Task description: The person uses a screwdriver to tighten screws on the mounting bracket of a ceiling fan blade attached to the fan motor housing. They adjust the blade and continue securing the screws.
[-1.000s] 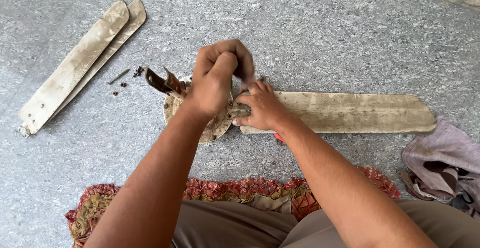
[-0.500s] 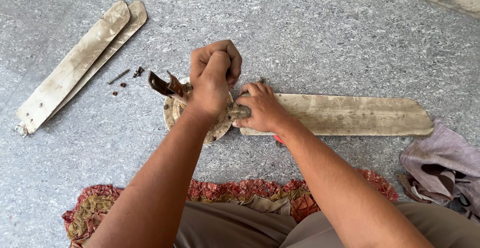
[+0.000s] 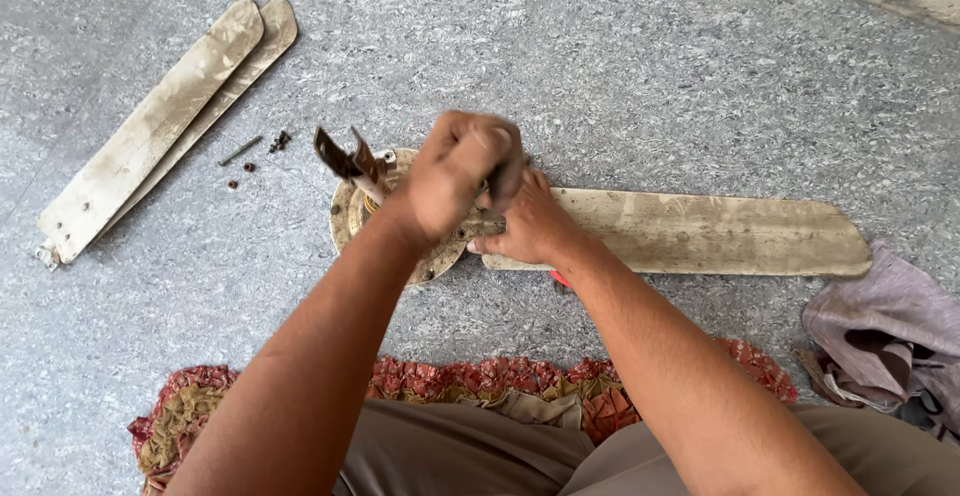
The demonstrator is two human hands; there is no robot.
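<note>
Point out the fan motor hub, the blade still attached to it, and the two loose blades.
fan motor hub (image 3: 352,218), head view, left rim of the round housing.
attached fan blade (image 3: 700,234), head view, middle of its flat face.
loose fan blades (image 3: 160,126), head view, middle of the upper blade.

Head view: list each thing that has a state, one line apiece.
Left hand: fisted, pressing down over the fan hub.
Right hand: gripping where the attached blade joins the hub.
Fan hub: flat on the floor.
Attached blade: still joined.
Two loose blades: detached, stacked.
Screws: removed, scattered.
</note>
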